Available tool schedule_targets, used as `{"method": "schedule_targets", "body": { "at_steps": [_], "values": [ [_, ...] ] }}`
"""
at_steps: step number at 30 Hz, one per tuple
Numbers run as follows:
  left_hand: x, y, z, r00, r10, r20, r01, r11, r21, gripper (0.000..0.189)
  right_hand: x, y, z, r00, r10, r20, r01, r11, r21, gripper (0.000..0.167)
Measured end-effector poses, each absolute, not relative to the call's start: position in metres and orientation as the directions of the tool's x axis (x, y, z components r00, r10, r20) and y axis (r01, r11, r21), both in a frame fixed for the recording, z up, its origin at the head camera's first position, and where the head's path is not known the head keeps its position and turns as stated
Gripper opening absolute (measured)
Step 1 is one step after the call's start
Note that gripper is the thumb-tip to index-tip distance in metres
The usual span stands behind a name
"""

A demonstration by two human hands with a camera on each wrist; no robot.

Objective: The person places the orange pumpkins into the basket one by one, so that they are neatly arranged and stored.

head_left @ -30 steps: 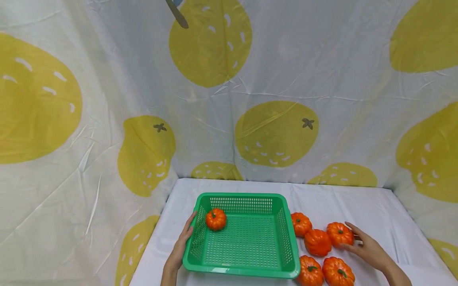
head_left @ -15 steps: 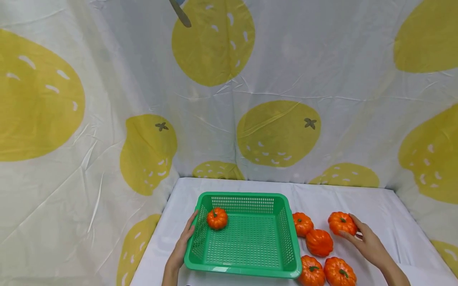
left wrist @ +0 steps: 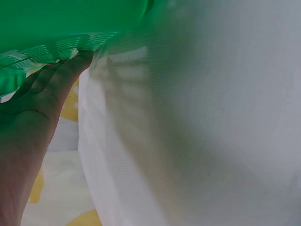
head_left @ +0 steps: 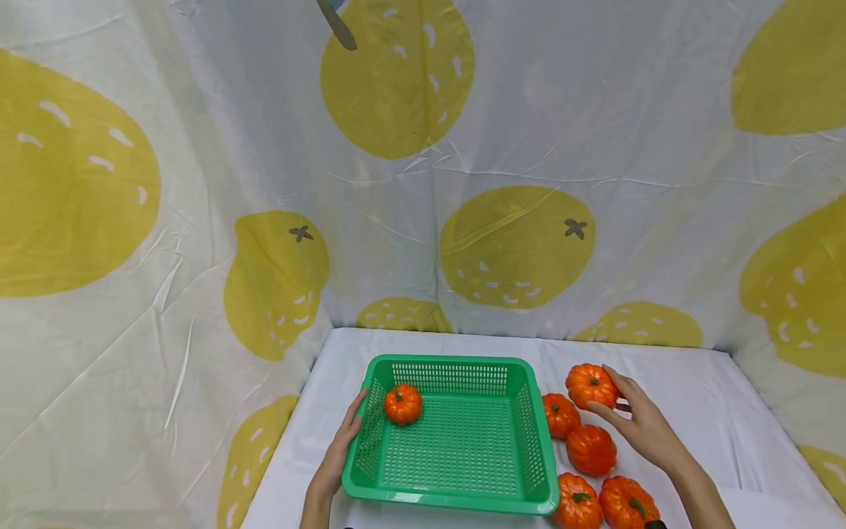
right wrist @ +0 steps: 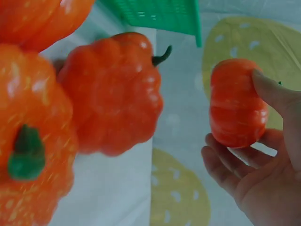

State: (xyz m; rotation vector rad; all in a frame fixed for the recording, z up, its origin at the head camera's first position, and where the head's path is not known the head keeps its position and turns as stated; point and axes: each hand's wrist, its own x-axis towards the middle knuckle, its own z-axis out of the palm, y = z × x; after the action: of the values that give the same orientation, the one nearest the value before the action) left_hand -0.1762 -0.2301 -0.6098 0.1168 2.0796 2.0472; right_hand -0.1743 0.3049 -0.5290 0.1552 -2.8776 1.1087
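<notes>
In the head view, a small orange toy pumpkin [head_left: 590, 385] is held between the thumb and fingers of my right hand [head_left: 640, 424]. The right wrist view shows this pumpkin [right wrist: 236, 106] raised off the table. My left hand [head_left: 335, 457] lies along the left side of a green plastic basket [head_left: 456, 502], its fairly straight fingers touching the outer wall. Inside the basket, near its left wall, sits one pumpkin [head_left: 402, 405].
Right of the basket, several more orange pumpkins lie close together, among them one upside-down or tipped pumpkin [head_left: 591, 450] and a front pumpkin [head_left: 628, 502]. A white cloth [head_left: 700, 389] covers the table. Fruit-print curtains [head_left: 515, 154] enclose the back and sides.
My right hand has gripped and lifted the far-right pumpkin, carrying it left and away from me, towards the basket. The left hand and basket have barely moved.
</notes>
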Motion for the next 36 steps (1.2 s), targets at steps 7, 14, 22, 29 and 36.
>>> {"method": "schedule_targets", "body": {
  "at_steps": [7,14,22,29,36],
  "values": [
    [-0.176,-0.23,-0.61,-0.972,0.211,-0.101,-0.099,0.022,0.995,0.054,-0.19,0.272,-0.515,-0.966,-0.164,0.202,-0.257,0.71,-0.656,0.078],
    [-0.176,-0.23,-0.611,-0.972,0.216,-0.095,-0.092,0.024,0.995,0.054,-0.204,0.244,-0.513,-0.944,-0.235,0.233,-0.33,0.632,-0.701,0.075],
    [-0.176,-0.23,-0.611,-0.973,0.212,-0.091,-0.087,0.028,0.996,0.054,-0.217,0.221,-0.512,-0.94,-0.305,0.153,-0.309,0.572,-0.76,0.074],
    [-0.176,-0.231,-0.613,-0.972,0.219,-0.086,-0.084,0.019,0.996,0.054,-0.224,0.199,-0.511,-0.924,-0.356,0.14,-0.322,0.524,-0.788,0.075],
    [-0.177,-0.232,-0.613,-0.967,0.238,-0.087,-0.086,0.014,0.996,0.054,-0.231,0.169,-0.516,-0.902,-0.411,0.132,-0.343,0.494,-0.799,0.077]
  ]
}}
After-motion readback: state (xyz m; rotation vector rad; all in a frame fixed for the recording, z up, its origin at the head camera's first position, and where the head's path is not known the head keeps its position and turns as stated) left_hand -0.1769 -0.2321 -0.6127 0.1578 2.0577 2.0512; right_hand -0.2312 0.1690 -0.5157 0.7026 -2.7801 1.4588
